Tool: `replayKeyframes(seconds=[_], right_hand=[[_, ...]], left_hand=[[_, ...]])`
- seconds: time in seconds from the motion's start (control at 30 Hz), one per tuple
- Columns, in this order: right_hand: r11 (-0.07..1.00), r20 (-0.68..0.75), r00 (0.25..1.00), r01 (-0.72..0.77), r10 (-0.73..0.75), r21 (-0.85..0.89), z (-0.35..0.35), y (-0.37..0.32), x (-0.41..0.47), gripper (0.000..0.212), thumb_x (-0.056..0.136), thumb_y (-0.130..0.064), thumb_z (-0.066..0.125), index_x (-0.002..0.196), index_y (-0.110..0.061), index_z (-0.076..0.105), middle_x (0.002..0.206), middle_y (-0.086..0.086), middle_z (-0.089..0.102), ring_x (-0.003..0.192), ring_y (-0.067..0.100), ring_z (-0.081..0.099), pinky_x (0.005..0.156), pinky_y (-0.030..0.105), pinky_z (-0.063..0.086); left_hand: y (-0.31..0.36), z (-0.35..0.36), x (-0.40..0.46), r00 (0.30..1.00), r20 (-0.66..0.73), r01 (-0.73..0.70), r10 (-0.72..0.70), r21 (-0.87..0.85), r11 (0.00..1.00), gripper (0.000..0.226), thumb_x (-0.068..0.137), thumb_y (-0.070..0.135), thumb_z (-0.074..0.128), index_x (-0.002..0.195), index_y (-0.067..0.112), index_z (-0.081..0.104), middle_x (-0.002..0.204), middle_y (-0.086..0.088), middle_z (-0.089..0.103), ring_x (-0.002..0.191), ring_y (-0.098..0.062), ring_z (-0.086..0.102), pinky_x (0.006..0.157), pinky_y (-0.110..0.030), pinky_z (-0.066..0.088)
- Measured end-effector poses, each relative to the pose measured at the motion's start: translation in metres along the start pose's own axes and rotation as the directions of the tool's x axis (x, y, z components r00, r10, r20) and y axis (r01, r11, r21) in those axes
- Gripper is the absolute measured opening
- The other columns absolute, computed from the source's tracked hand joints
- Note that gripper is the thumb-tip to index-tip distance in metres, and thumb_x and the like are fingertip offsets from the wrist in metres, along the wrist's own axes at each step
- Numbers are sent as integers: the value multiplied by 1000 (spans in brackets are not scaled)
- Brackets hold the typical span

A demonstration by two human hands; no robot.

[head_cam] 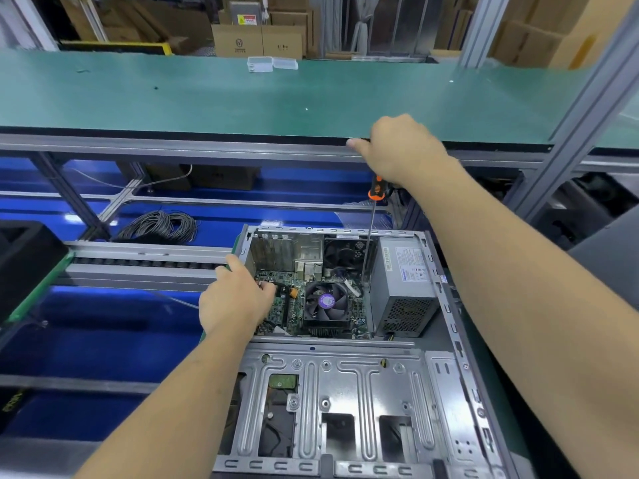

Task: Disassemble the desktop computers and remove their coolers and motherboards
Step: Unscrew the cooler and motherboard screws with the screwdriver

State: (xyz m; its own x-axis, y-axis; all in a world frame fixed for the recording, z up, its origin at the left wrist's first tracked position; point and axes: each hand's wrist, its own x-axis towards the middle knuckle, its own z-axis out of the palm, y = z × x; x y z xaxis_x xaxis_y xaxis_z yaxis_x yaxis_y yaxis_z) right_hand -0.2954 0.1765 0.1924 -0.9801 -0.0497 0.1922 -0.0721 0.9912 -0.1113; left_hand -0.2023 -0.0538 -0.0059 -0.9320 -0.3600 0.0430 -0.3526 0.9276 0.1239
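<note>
The desktop computer (pixel 345 340) lies on its side with the side panel off, occupying the lower centre of the view, its open interior facing up. Inside, the green motherboard (pixel 294 312) sits in the far half of the chassis. The cooler (pixel 326 305), a black fan with a purple hub label over a finned heat sink, is mounted on the motherboard. Just right of the cooler stands the grey power supply (pixel 403 285). The near half of the chassis is covered by a stamped metal drive cage (pixel 332 402).

The right hand (pixel 403 150) has its grip closed around the orange-and-black handle of a screwdriver (pixel 371 229), held upright above the case. The long shaft runs down into the gap between the cooler and the power supply; the tip itself is too small to resolve. The left hand (pixel 235 299) rests at the left edge of the motherboard, fingers curled around a black cable (pixel 281 292).

Beyond the case, a green tabletop (pixel 207 95) carries a clear plastic box (pixel 271 63). A coil of grey cable (pixel 159 226) lies on the blue lower level.
</note>
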Motion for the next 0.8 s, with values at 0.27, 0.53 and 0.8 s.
replayKeyframes(seconds=[0.27, 0.53, 0.8], right_hand=[[944, 302, 897, 328, -323, 38, -21, -9, 4, 18, 91, -25, 63, 107, -21, 57, 105, 2, 58, 93, 28, 59, 80, 40, 51], [962, 357, 896, 273, -263, 23, -25, -2, 9, 11, 95, -24, 61, 90, -17, 66, 95, 8, 66, 63, 20, 63, 58, 31, 53], [967, 347, 915, 245, -205, -73, -25, -5, 7, 13, 95, -26, 60, 89, -16, 60, 95, 11, 64, 67, 26, 63, 61, 40, 58]], left_hand=[[-1, 1, 0, 1000, 0, -2, 2, -4, 1000, 68, 90, 53, 47, 136, 6, 33, 113, -12, 54, 71, -26, 49, 54, -33, 37], [-1, -1, 0, 1000, 9, -6, 6, -11, 1000, 72, 90, 54, 48, 140, 6, 30, 118, -13, 55, 78, -28, 54, 56, -34, 38], [0, 0, 0, 1000, 9, -10, 10, 2, 1000, 70, 89, 55, 47, 138, 6, 33, 115, -12, 55, 73, -26, 48, 51, -33, 33]])
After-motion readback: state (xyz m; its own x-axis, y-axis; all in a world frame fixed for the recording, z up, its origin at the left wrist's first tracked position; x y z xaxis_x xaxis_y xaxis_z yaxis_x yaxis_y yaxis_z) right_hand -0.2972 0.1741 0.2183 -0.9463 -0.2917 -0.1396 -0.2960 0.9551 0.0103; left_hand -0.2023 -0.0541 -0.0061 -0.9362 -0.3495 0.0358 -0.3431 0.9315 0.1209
